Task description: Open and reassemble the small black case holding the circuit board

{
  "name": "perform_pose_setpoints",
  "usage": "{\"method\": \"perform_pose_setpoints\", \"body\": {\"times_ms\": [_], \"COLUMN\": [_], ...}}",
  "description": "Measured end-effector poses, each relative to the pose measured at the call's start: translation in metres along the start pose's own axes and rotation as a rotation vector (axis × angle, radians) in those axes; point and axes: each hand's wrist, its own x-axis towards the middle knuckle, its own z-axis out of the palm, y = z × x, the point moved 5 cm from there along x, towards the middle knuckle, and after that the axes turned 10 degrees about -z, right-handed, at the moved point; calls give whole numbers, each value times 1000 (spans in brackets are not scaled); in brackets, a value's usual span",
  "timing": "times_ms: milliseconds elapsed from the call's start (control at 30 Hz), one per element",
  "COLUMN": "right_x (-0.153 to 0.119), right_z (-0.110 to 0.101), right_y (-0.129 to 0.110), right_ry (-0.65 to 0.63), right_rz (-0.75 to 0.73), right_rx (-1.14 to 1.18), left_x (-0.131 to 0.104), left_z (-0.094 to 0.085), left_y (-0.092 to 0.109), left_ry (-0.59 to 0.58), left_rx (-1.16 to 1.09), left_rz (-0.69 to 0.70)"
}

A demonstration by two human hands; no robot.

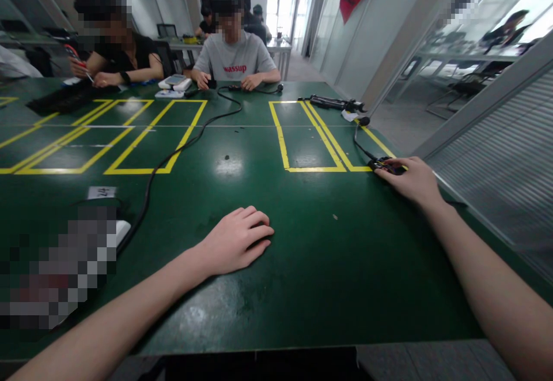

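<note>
I count my two hands, left (235, 241) and right (410, 180), two people opposite (233, 52), and two black cables (173, 153).

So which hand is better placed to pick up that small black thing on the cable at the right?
The right hand: its fingers already rest on the black plug at the cable's end. The left hand lies flat on the table, well away from it.

Green worktop (302, 266) is marked w/ yellow tape rectangles (311, 139). A black cable (173, 153) is laid across it from a white box (121, 230) at near left twd. far edge. Opposite, two seated persons are seen: grey shirt (233, 58), black shirt (129, 52). A black tool (332, 103) is laid at far right.
</note>
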Motion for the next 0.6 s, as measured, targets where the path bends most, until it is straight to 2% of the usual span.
{"method": "perform_pose_setpoints", "body": {"times_ms": [167,367,433,533,600], "right_x": [1,0,1,3,3], "right_z": [-3,-13,-9,3,8], "right_y": [2,5,9,17,20], "right_ry": [33,209,163,0,-52], "right_rz": [-4,21,50,102,85], "right_rx": [34,-18,-63,-109,-93], "left_x": [0,0,0,0,0], "left_z": [-1,0,0,0,0], "left_y": [0,0,0,0,0], "left_ry": [-6,-15,-11,-6,-7], "left_rx": [-3,-3,-6,-13,-18], "left_rz": [1,-11,-10,-8,-10]}}
